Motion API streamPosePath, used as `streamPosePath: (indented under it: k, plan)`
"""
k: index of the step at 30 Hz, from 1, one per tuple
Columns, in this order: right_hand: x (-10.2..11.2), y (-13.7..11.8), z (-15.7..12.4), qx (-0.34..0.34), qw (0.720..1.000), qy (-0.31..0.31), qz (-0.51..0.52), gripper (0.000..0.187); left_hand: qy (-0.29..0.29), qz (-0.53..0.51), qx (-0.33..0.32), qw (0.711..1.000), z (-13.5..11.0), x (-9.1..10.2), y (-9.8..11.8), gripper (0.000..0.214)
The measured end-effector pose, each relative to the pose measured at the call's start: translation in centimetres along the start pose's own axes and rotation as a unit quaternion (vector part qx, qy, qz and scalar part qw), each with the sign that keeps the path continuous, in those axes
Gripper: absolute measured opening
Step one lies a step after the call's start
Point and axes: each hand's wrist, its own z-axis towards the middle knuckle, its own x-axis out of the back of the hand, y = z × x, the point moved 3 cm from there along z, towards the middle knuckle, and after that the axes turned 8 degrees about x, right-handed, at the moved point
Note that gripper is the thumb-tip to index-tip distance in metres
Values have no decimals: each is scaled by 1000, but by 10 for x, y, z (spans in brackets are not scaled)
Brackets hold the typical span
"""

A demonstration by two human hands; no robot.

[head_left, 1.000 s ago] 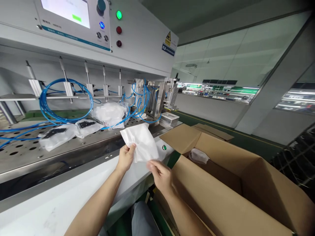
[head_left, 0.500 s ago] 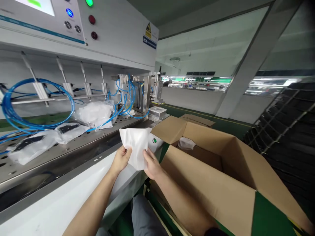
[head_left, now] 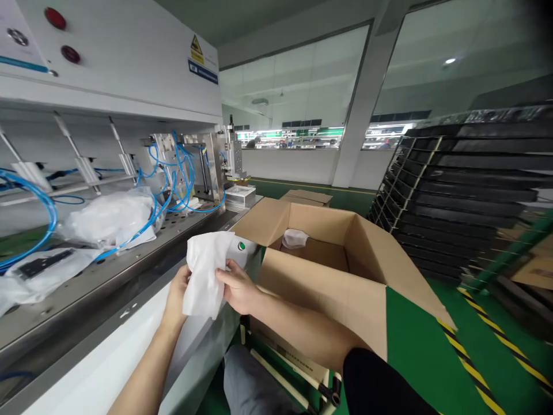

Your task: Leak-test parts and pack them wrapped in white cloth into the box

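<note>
**Left hand [head_left: 176,297] and right hand [head_left: 237,286] pinch a white cloth [head_left: 205,276] beside the cardboard box [head_left: 315,222].**
Light and floppy; both grips narrow, and its sides look easiest to hold.

Two hands [head_left: 176,297] [head_left: 237,286], one white sheet [head_left: 206,274], one cardboard box [head_left: 319,288]

Nothing reads cleanly here, folks! High on the machine's white panel [head_left: 129,57], a yellow triangular warning sign [head_left: 196,51] shows a black symbol, with tiny lines beneath it too small to make out. Right below, a blue label [head_left: 203,71] carries white print (blurred, not one word comes through). Along the panel's lower edge runs a blue stripe [head_left: 23,64], no lettering readable. Over on the cardboard carton [head_left: 319,230], a patch of small print [head_left: 294,362] sits on the outer side: illegible. Black-and-yellow hazard tape [head_left: 473,370] marks the green floor [head_left: 484,346].
</note>
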Motion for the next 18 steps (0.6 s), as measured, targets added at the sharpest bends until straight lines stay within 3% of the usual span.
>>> streamPosePath:
  k: [3,7,9,12,13,15,16,18]
  plan:
    - [1,-5,6,6,999,51,12,66,-22,80,-35,996,-4,-5,-4,52]
    - [5,-32,24,16,999,34,14,58,-33,141,-52,988,-10,-12,-3,46]
    - [20,-61,40,44,998,49,-23,58,-8,159,-40,986,-10,-11,-2,48]
    - [64,-123,67,145,971,110,-155,56,49,205,-28,977,-8,-2,-2,44]
    - [84,-146,75,182,948,135,-221,53,67,223,-30,972,-7,2,-4,43]
    - [129,-193,87,242,863,216,-386,48,97,268,-30,958,-4,8,-8,42]
    - [152,-214,91,233,804,257,-483,46,108,291,-27,950,-3,11,-11,42]
    - [199,-250,96,148,688,304,-642,46,122,329,-22,936,0,13,-17,42]
